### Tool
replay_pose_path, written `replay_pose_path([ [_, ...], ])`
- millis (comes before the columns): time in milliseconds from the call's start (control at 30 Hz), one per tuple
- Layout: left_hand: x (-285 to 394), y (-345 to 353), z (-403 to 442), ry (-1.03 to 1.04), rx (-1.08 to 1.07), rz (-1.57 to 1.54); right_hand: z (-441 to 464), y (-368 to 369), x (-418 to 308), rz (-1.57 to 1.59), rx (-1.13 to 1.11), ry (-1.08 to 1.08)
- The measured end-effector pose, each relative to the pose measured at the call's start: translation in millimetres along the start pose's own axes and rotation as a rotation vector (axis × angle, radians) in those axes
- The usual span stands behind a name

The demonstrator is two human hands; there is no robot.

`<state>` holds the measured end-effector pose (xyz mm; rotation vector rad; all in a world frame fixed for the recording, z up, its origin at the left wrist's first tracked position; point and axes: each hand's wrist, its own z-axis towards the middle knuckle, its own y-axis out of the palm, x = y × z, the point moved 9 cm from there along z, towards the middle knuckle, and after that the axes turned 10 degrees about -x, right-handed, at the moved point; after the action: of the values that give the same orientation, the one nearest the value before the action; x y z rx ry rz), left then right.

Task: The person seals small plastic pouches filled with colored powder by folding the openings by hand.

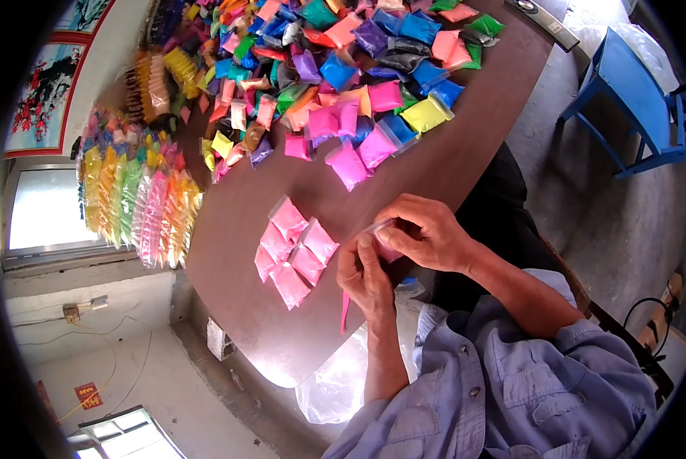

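My left hand (365, 277) and my right hand (425, 231) are together near the table's front edge, fingers pinched on the top edge of a small clear bag with pink contents (389, 251). The bag hangs between both hands, partly hidden by the fingers. A thin bright pink strip (345, 312) hangs below my left hand. Just left of the hands, several filled light pink bags (290, 287) lie in a small group on the brown table (236, 222).
A large heap of coloured bags (335, 73) covers the table's far part. Strings of bags (153, 206) hang at the left. A clear plastic bag (331, 394) is below the table edge. A blue stool (626, 84) stands at the right.
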<state>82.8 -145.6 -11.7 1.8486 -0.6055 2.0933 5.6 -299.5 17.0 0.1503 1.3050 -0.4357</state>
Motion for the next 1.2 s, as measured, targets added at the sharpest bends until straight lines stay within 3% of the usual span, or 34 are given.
replay_pose_path([
  [333, 15.2, 13.9, 2.3, 0.021, -0.120, 0.169, -3.4, -0.1, 20.2, 0.100, 0.023, 0.046],
  [400, 8.5, 9.2, 1.9, 0.028, -0.097, 0.169, -2.5, -0.6, 11.9, -0.015, 0.022, -0.037],
  [567, 10.8, 4.4, 1.6, 0.059, -0.021, 0.108, 0.0, 0.9, 5.6, -0.012, -0.027, -0.006],
  [633, 10.9, 7.8, 1.2, -0.030, -0.075, 0.142, -1.4, 2.1, 11.1, 0.001, -0.015, -0.010],
  [833, 18.9, 16.8, 2.8, 0.017, -0.162, 0.182, -3.7, -3.3, 22.3, 0.133, 0.031, 0.103],
  [967, 9.5, 12.3, 1.2, -0.047, -0.134, 0.180, -2.6, -3.4, 10.9, 0.026, 0.027, 0.041],
  [1033, 12.8, 9.3, 2.1, 0.048, -0.105, 0.199, -2.1, -1.7, 10.5, -0.015, 0.014, 0.041],
  [1133, 9.3, 9.6, 2.8, 0.003, -0.113, 0.172, -3.8, -1.3, 14.5, -0.002, 0.041, 0.010],
  [1200, 15.7, 16.1, 3.3, 0.006, -0.134, 0.116, -5.7, 0.3, 25.3, 0.132, 0.041, 0.106],
])
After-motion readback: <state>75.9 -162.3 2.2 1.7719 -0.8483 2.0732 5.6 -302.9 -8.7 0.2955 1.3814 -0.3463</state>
